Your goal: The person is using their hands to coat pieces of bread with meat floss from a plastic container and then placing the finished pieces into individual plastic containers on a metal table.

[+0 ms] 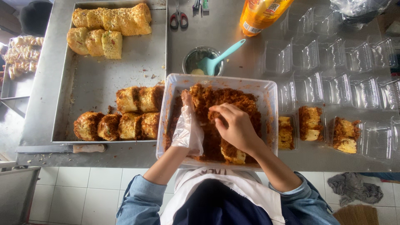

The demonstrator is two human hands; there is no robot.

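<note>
Steel table: gloved left hand [188, 127] rests open in the floss tub [271, 89], bare right hand [235, 125] pinching floss [225, 100].

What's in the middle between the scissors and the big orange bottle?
Head view: only bare steel table lies between the scissors and the orange bottle, plus small tools at the top edge.

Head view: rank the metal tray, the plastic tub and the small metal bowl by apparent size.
1. Metal tray, largest.
2. Plastic tub, where both hands work; it may sit nearer the camera, but the order holds.
3. Small metal bowl, smallest.
</note>
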